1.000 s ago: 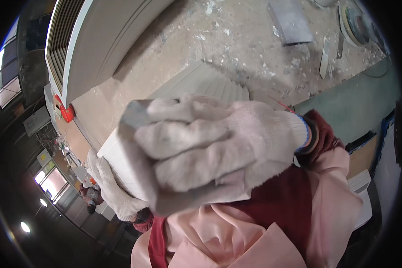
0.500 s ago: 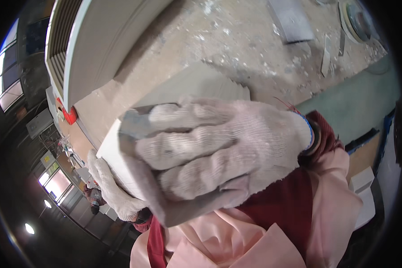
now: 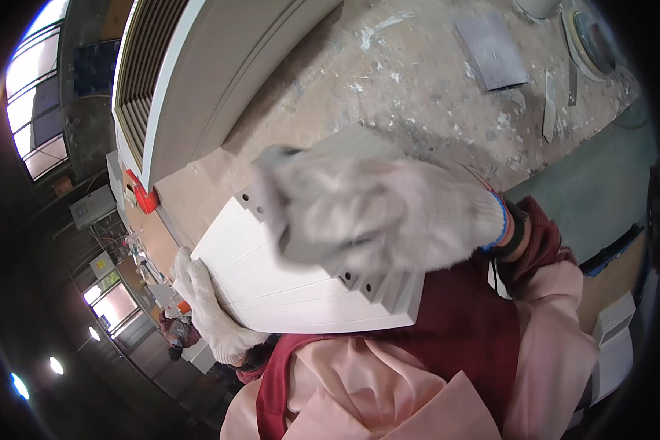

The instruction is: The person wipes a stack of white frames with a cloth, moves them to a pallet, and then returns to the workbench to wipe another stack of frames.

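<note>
In front of me lies a stepped stack of white boards [image 3: 286, 293], with dark round holes near some corners. My right hand [image 3: 389, 213], in a whitish knitted glove, is above the stack's far part, smeared by motion. Its fingers are bent over a grey folded sheet [image 3: 270, 192], which looks like sandpaper. Whether the sheet touches the boards is hidden. Gloved too, my left hand [image 3: 216, 315] rests along the boards' left end, fingers stretched out against the edge. Beyond the right hand, a greyish part of the stack [image 3: 356, 139] shows.
A large white curved panel piece with ribbed slots [image 3: 220, 88] stands at the upper left. On the dusty, paint-spotted table [image 3: 411, 95] lie a grey block [image 3: 491, 51], a thin strip [image 3: 549, 106] and a round tape roll [image 3: 590, 48]. A red object [image 3: 143, 194] sits further left.
My right hand with the grey sheet has moved away from me and its wrist has turned, uncovering more white boards. My left hand stays at their left end. The view has shifted slightly.
</note>
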Demonstrator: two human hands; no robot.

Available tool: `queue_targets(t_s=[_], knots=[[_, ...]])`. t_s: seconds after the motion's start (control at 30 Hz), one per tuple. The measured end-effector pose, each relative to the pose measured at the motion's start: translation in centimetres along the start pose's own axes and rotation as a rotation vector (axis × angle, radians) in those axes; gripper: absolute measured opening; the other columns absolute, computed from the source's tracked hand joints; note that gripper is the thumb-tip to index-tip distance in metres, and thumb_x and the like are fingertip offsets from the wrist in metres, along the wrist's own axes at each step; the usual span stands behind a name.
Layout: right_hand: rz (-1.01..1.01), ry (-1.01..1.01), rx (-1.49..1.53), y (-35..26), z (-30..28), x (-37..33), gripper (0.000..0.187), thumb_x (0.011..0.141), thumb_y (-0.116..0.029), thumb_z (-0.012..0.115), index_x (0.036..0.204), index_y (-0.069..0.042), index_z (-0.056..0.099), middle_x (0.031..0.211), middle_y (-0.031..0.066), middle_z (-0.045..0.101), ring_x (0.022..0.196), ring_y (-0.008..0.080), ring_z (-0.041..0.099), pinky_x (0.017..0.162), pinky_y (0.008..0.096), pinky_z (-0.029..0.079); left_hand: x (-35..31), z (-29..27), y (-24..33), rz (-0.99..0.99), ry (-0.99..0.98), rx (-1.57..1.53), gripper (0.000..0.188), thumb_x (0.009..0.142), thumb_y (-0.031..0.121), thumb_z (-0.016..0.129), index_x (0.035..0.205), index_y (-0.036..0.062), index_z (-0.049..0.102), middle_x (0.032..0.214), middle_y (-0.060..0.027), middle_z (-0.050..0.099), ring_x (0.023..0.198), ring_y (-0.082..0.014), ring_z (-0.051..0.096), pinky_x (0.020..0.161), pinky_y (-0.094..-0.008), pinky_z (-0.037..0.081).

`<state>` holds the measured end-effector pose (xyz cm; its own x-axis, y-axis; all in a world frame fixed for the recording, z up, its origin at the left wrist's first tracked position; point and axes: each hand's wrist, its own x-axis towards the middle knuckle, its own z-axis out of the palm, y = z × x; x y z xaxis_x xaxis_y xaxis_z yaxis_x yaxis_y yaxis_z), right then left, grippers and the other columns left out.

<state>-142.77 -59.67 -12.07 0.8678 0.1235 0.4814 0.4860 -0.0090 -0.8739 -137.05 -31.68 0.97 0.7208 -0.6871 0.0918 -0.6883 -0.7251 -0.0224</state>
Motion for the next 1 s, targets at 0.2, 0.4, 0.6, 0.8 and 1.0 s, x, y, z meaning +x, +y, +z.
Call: queue_targets(t_s=[0.2, 0.4, 0.6, 0.8, 1.0], knots=[[0.397, 0.096, -0.008, 6.5, 0.0, -6.0, 0.044, 0.099, -0.037, 0.036, 0.130, -0.011, 0.053, 0.133, 0.0159, 0.052, 0.122, 0.0342, 0.049, 0.106, 0.0386, 0.038, -0.1, 0.1, -0.6, -0.011, -0.051, -0.061, 0.110, 0.059, 0.048, 0.081, 0.147, 0.0074, 0.028, 0.144, -0.0292, 0.031, 0.132, -0.0451, 0.032, 0.108, -0.0513, 0.027], [-0.222, 0.364, 0.226, 0.7, 4.9, -4.0, 0.045, 0.099, -0.038, 0.038, 0.135, -0.014, 0.048, 0.139, 0.0169, 0.047, 0.129, 0.0304, 0.045, 0.109, 0.0402, 0.034, -0.5, 0.2, -2.2, -0.167, -0.126, -0.113, 0.118, 0.054, 0.050, 0.083, 0.148, 0.0075, 0.025, 0.147, -0.0281, 0.027, 0.134, -0.0454, 0.030, 0.107, -0.0521, 0.028], [0.348, 0.260, -0.034, 5.4, 1.2, -9.5, 0.048, 0.101, -0.033, 0.029, 0.130, -0.003, 0.053, 0.136, 0.0174, 0.050, 0.130, 0.0302, 0.043, 0.109, 0.0376, 0.033, -0.2, 0.2, -0.1, -0.048, -0.045, -0.010, 0.102, 0.066, 0.042, 0.079, 0.143, -0.0016, 0.029, 0.147, -0.0220, 0.033, 0.136, -0.0350, 0.032, 0.111, -0.0427, 0.026], [-0.155, 0.320, 0.054, -1.3, 2.6, -4.4, 0.050, 0.083, -0.033, 0.063, 0.125, -0.006, 0.055, 0.130, 0.0220, 0.052, 0.117, 0.0389, 0.055, 0.093, 0.0424, 0.050, -0.7, -0.5, -1.5, 0.000, -0.109, -0.060, 0.109, 0.061, 0.047, 0.081, 0.145, 0.0017, 0.027, 0.147, -0.0264, 0.030, 0.134, -0.0421, 0.030, 0.109, -0.0497, 0.026], [0.449, 0.211, 0.087, 5.6, 0.8, -8.6, 0.052, 0.099, -0.033, 0.033, 0.128, 0.005, 0.051, 0.135, 0.0190, 0.051, 0.132, 0.0303, 0.042, 0.110, 0.0397, 0.030, 0.1, -0.3, -1.5, 0.070, -0.064, -0.055, 0.111, 0.060, 0.050, 0.080, 0.147, 0.0078, 0.027, 0.145, -0.0302, 0.028, 0.130, -0.0488, 0.030, 0.103, -0.0580, 0.028]])
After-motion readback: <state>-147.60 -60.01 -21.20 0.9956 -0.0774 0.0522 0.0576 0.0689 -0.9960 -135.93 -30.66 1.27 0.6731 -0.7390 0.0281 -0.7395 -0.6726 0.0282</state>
